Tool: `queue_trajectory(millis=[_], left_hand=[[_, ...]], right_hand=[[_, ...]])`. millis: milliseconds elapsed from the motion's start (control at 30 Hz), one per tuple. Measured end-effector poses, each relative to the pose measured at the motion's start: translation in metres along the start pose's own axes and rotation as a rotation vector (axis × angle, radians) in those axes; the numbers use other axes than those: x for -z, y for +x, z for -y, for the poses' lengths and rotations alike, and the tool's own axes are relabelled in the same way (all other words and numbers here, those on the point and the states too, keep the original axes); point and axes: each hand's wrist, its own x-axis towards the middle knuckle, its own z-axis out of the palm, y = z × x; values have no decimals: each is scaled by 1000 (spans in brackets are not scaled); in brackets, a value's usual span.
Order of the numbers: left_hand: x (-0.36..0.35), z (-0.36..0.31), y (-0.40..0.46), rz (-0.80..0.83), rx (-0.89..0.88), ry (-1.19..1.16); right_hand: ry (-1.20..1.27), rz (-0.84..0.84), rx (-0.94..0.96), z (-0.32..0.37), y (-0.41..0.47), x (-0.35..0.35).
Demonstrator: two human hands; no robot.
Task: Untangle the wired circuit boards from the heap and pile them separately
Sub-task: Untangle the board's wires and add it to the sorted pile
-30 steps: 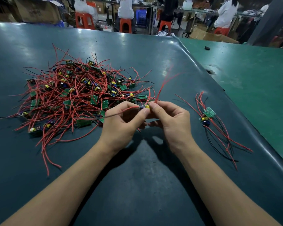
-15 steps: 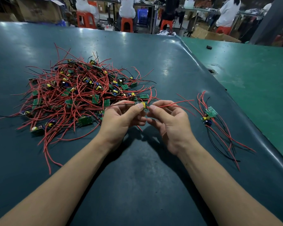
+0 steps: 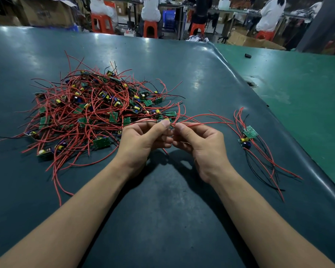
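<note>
Item: heap [image 3: 97,115] of wired circuit boards, left of centre on the dark table [image 3: 162,209]. Red wires dominate, with a few black ones; boards too many and too tangled to count, roughly two dozen or more by estimate.

Item: sorted pile [image 3: 248,138], right of the hands near the table's rounded edge, well apart from the heap. Count: two boards visible, wires trailing toward the near edge.

Item: one board in hand [image 3: 165,120], held above the table just beside the heap's near right edge. The left hand [image 3: 143,142] pinches it between thumb and forefinger; the right hand [image 3: 199,146] pinches its red wires, which fan out to the right.

Progress, as judged: early. Two boards set aside, a third being freed, nearly the whole heap left.

Background: four red stools, seated people, cardboard boxes.
</note>
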Motion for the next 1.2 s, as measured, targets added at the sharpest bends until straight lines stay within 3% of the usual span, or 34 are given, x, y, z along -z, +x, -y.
queue_trajectory(millis=[267, 533, 667, 867, 1000, 1100, 1200], left_hand=[[2, 1, -5, 87, 10, 85], [2, -2, -2, 7, -38, -12], [1, -1, -3, 38, -58, -13], [1, -3, -5, 82, -81, -39], [3, -9, -4, -37, -60, -159], [7, -11, 2, -157, -64, -214], [5, -5, -1, -83, -94, -92]], right_hand=[[-84, -58, -8, 1, 2, 2], [127, -307, -26, 13, 14, 14], [326, -323, -107, 19, 20, 24], [296, -347, -120, 22, 22, 28], [345, -394, -122, 25, 22, 34], [274, -311, -185, 24, 17, 32], [17, 9, -267, 12, 5, 13]])
